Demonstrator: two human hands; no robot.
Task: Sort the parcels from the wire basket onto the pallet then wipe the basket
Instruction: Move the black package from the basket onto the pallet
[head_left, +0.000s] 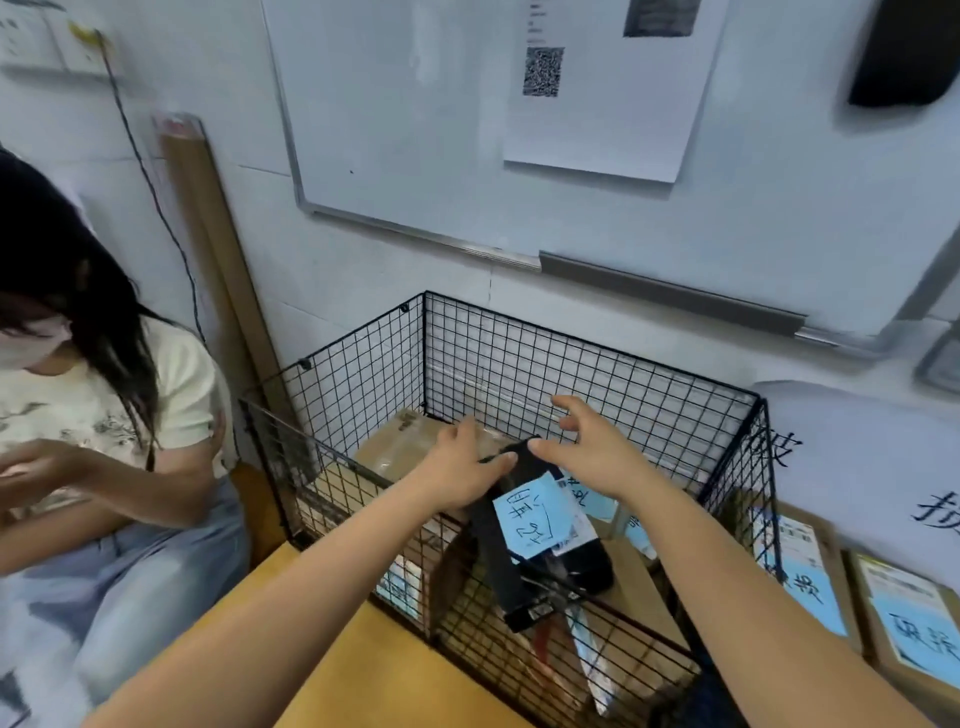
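Observation:
A black wire basket (597, 358) stands against the wall and holds several parcels. A black parcel (506, 566) with a light blue handwritten label leans upright in its middle. Behind it lies a brown cardboard box (400, 447) wrapped in clear tape. My left hand (465, 462) reaches over the basket's near rim and grips the top of the black parcel, thumb along its upper edge. My right hand (587, 444) hovers just right of that top edge, fingers spread and bent, its thumb tip at the parcel's corner. More boxes and a white pouch lie lower in the basket.
A seated person (88, 415) in a pale shirt and jeans is close on the left. Brown labelled boxes (800, 566) lie outside the basket on the right. A wooden surface (332, 649) runs under the basket's near side. A whiteboard (467, 130) hangs on the wall above.

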